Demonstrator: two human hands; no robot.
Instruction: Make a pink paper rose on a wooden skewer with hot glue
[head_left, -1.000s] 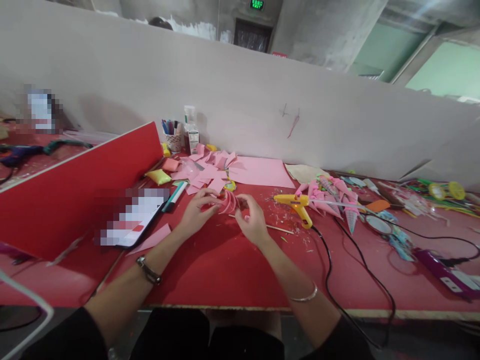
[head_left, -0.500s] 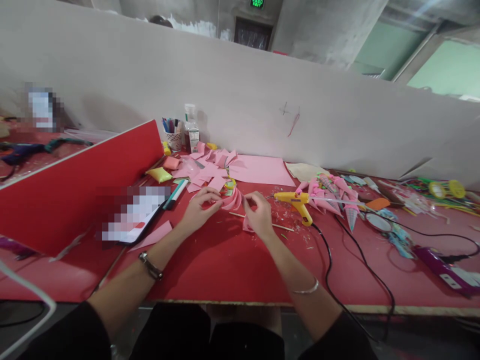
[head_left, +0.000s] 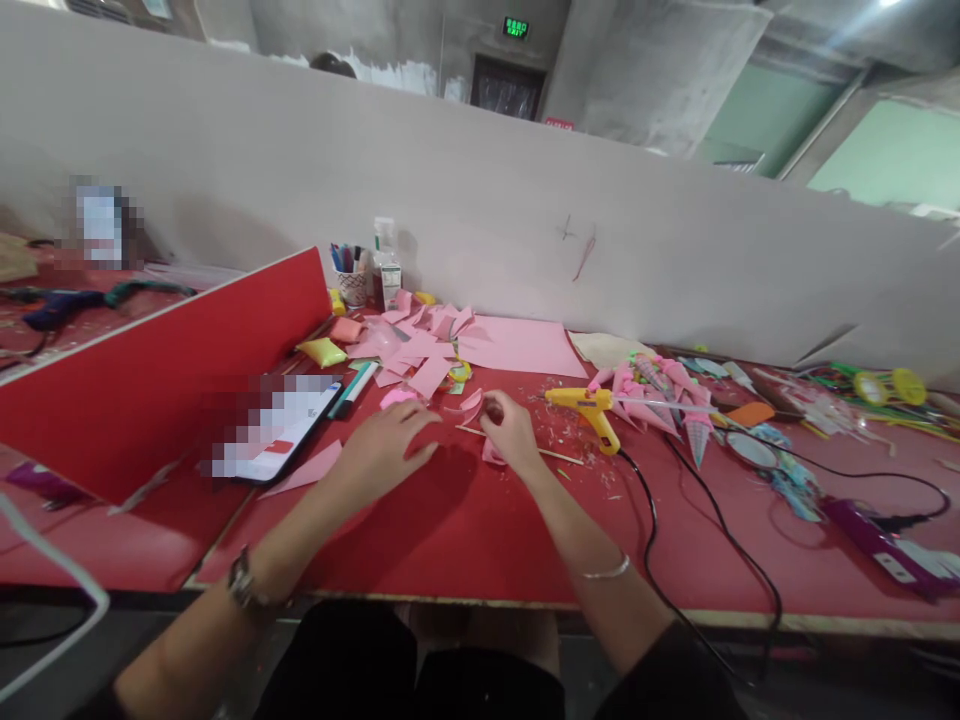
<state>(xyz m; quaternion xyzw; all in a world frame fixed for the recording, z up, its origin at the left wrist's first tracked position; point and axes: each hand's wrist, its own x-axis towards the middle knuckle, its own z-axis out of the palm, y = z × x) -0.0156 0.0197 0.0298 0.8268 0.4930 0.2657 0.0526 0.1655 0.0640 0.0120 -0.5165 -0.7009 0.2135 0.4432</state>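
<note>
Head view, what's in hand?

— Small curved pink paper piece point(head_left: 471, 402), pinched at the fingertips of the right hand point(head_left: 512, 432), just above the red table point(head_left: 450, 520). Another pink scrap point(head_left: 493, 452) sits under that hand's heel.

— And the left hand point(head_left: 382, 455)?

— Flat, palm down, fingers loosely spread, holding nothing; it rests on the table beside the right one, forearm angled in from the lower left.

— Risks?

— Thin paper could crease or slip from such a light pinch. The wooden stick point(head_left: 525, 448) runs beneath the right hand and could get knocked. The yellow glue gun point(head_left: 589, 408) lies near on the right, nozzle likely hot, its black cable point(head_left: 652, 540) trailing close to the right forearm; a snag might drag it
</note>
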